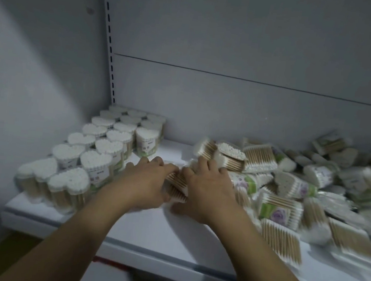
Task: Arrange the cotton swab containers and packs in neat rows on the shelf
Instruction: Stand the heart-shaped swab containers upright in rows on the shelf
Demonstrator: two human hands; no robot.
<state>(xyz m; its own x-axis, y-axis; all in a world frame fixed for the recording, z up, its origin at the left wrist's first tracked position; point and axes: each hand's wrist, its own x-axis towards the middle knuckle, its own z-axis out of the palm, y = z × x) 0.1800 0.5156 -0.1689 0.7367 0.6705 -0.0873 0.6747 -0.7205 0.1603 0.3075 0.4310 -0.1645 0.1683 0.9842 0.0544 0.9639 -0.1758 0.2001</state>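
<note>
Two bare forearms point(89, 233) reach in from the bottom of the frame, the left hand point(149, 179) and right hand point(208, 186) curling their fingers round a pack of swabs point(175, 184) at centre, apparently squaring it for a new row on the white shelf point(168, 234). Middle left, heart-shaped tubs point(105, 145) of upright swabs stand in rows; at right, loose packs point(281, 208) lie heaped.

Bare shelf point(174, 149) gap — containers point(99, 150) left, packs point(290, 190) right.
</note>
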